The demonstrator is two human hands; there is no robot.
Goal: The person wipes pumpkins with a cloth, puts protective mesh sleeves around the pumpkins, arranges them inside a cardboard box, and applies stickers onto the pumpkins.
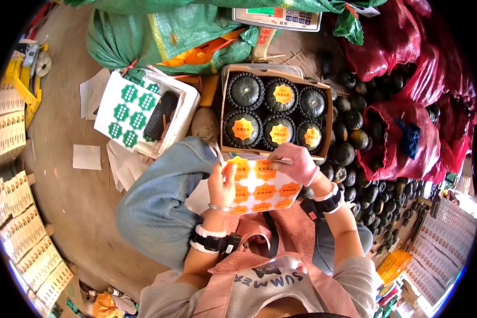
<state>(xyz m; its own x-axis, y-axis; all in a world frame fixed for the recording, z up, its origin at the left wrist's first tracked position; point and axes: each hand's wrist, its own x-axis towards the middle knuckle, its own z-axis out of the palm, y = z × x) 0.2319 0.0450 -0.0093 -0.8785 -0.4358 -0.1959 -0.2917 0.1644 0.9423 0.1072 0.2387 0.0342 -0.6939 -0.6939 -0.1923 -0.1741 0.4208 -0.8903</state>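
Note:
A sheet of orange stickers lies between my hands, above my lap. My left hand is closed on its left edge, thumb on top. My right hand, in a pink glove, pinches at the sheet's upper right edge. Just beyond is a cardboard box with several dark green squashes in black nets. Orange labels sit on the top middle squash and on all the bottom-row ones; the top left squash and the top right squash show none.
A white foam box with a sheet of green stickers stands at the left. Loose squashes and red mesh sacks lie at the right. A scale and a green sack are at the back.

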